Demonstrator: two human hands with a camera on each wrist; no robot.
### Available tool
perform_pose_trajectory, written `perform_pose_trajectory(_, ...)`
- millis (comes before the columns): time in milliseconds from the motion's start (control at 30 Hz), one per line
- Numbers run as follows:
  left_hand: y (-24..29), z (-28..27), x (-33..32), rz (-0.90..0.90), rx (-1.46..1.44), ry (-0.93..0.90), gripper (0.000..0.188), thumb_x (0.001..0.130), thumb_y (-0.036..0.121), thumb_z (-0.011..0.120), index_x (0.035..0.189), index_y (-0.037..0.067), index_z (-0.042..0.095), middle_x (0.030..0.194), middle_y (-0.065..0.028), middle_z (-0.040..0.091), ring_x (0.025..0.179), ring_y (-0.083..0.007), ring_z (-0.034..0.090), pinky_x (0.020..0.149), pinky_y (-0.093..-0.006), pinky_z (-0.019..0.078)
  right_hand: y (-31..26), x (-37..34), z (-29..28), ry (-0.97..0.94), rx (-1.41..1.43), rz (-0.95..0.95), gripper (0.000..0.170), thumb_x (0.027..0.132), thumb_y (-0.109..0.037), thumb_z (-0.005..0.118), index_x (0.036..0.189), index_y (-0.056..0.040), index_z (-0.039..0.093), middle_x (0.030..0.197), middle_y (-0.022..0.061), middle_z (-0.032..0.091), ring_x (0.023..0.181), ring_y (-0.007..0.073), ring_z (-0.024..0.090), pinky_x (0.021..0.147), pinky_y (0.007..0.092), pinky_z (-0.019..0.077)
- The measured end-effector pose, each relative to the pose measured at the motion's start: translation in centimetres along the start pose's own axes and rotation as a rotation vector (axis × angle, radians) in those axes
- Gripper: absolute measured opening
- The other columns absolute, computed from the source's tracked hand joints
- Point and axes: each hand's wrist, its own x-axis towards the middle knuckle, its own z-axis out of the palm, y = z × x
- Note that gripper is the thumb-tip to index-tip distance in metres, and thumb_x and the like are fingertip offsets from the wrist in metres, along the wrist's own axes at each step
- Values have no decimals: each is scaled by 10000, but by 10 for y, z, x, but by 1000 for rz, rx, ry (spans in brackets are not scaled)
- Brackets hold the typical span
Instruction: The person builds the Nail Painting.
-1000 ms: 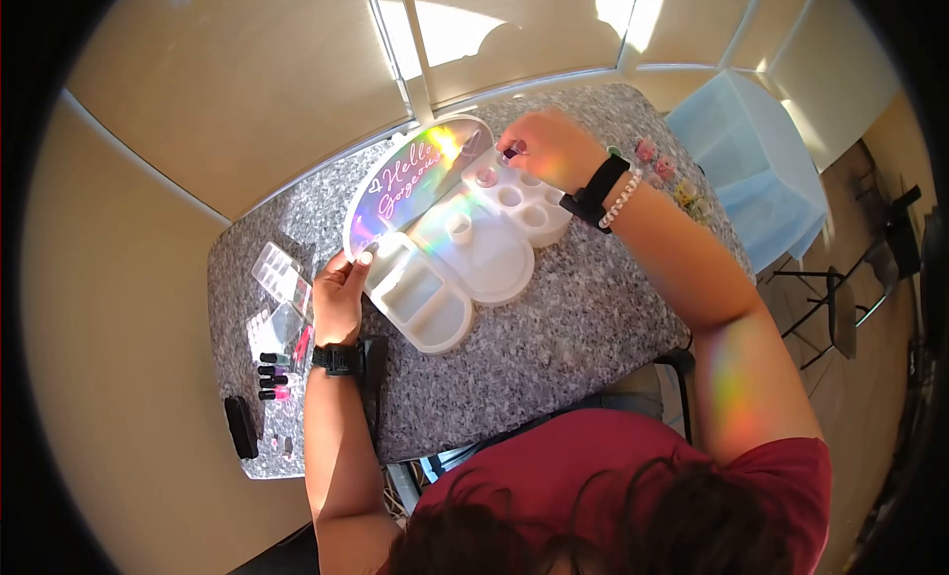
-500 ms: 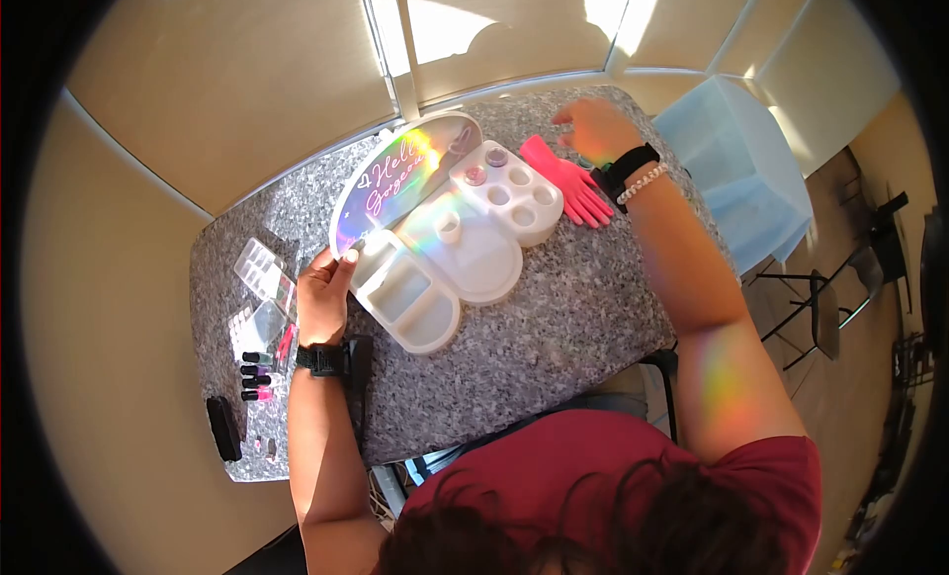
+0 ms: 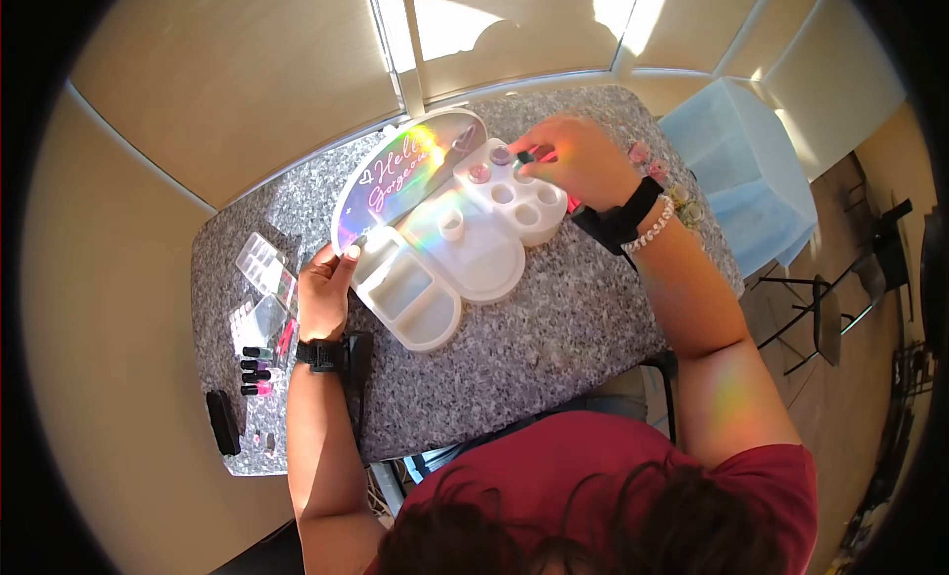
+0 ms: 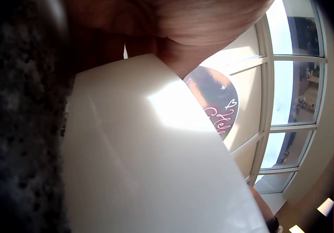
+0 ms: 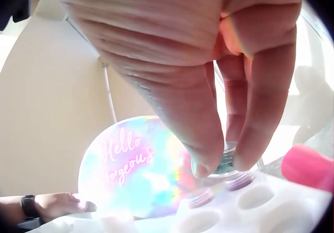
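My right hand's (image 3: 585, 165) fingers pinched a small green jar (image 5: 225, 165) by its sides, seemingly keeping its base free near the organizer's (image 3: 494, 283) round wells (image 3: 527, 214). My left hand (image 3: 323, 296) gripped the organizer's corner, probably steadying it on the counter (image 3: 554, 323).

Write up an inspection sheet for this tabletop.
Surface: speckled grey table, partly sunlit.
Job's things: white organizer with Hello Gorgeous panel raised behind; purple jar and pink jar in round wells; green jar held nearby.
Clutter: four polish bottles, clear box, black case, all left of the organizer.
Hands: left hand grips the panel's lower end; right hand pinches the green jar between thumb and fingers.
Cables: nothing seen.
Surroundings: blue-covered table, dark chairs at right.
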Motion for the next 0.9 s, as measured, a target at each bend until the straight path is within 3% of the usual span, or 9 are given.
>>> perform_pose_trajectory(133,2,0,-1,-6,5,-1,276,1126,156,728,1333,-20,775,1158,-16,806,1021,-77,681,943,-264,528,-16,-8,28,-20,-78,-140,277,794,-69,903,1064,-48,843,1040,170,779,1022,379,743,937,468,595)
perform_pose_trajectory(267,4,0,-1,-7,0,-18,270,1127,156,727,1328,-17,779,1156,-17,807,1018,-78,683,938,-263,529,-12,-10,34,-72,-111,-146,287,799,-100,897,1072,-44,832,1063,147,773,961,365,735,885,453,586)
perform_pose_trajectory(567,0,-1,0,7,-18,-11,286,1127,158,726,1351,-13,776,1173,-26,815,1027,-88,698,950,-270,540,-2,-12,43,-65,-215,-168,268,837,-64,858,1104,-61,831,1077,134,777,1018,350,733,946,457,578)
perform_pose_trajectory(633,-5,-4,1,6,21,2,286,1129,159,724,1350,-13,776,1173,-30,817,1030,-92,701,954,-272,541,12,-12,41,11,53,-209,277,860,-78,842,1137,-59,837,1109,138,789,1024,336,740,950,447,587)
perform_pose_trajectory(667,-3,-2,0,11,12,8,288,1130,163,723,1351,-15,775,1167,-28,814,1025,-91,699,951,-270,538,18,-9,31,11,49,-205,277,860,-78,842,1137,-59,837,1109,138,789,1024,336,740,950,447,587)
perform_pose_trajectory(767,-5,-7,2,-51,17,-31,325,1124,152,728,1396,-23,754,1264,-73,815,1136,-133,724,1045,-300,542,60,2,-14,36,-226,138,274,871,-146,864,1137,-80,853,1111,150,806,1031,348,751,939,456,601)
perform_pose_trajectory(800,4,1,-1,-13,-30,-10,273,1133,163,719,1330,-17,777,1157,-27,811,1020,-86,693,948,-267,535,84,0,-21,41,-306,277,271,866,-180,883,1119,-87,858,1104,153,810,1036,358,756,934,465,604)
perform_pose_trajectory(867,2,1,-1,-3,-18,0,271,1134,161,717,1326,-21,776,1159,-29,811,1024,-86,693,952,-270,536,107,-14,-26,106,-590,391,258,852,-219,904,1072,-92,859,1128,162,816,1059,369,766,936,485,606)
perform_pose_trajectory(900,2,1,-1,4,-1,7,269,1135,159,715,1322,-25,775,1161,-30,811,1028,-86,693,956,-272,536,110,-15,-27,106,-591,387,258,852,-219,904,1072,-92,859,1128,162,816,1059,369,766,936,485,606)
